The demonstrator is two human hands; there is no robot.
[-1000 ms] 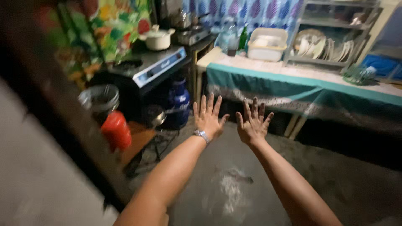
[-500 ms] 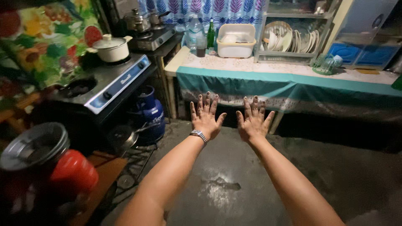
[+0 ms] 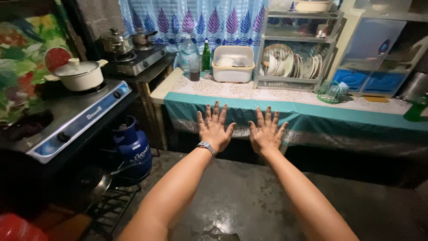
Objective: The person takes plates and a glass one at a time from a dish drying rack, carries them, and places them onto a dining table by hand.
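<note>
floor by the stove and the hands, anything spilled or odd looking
A pale wet-looking patch shines on the dark concrete floor, like a spill. Both bare hands, left hand and right hand, are spread open in mid-air, holding nothing; the right fingertips look dark-smudged.

Dim, shadowy, wide-angle edge distortion

Cloth-covered table (image 3: 285, 107), white tub (image 3: 232, 64), dish rack (image 3: 294, 67), green bottle (image 3: 206, 56)

dim concrete floor (image 3: 249, 201), leaf-print curtain (image 3: 196, 22)
</note>
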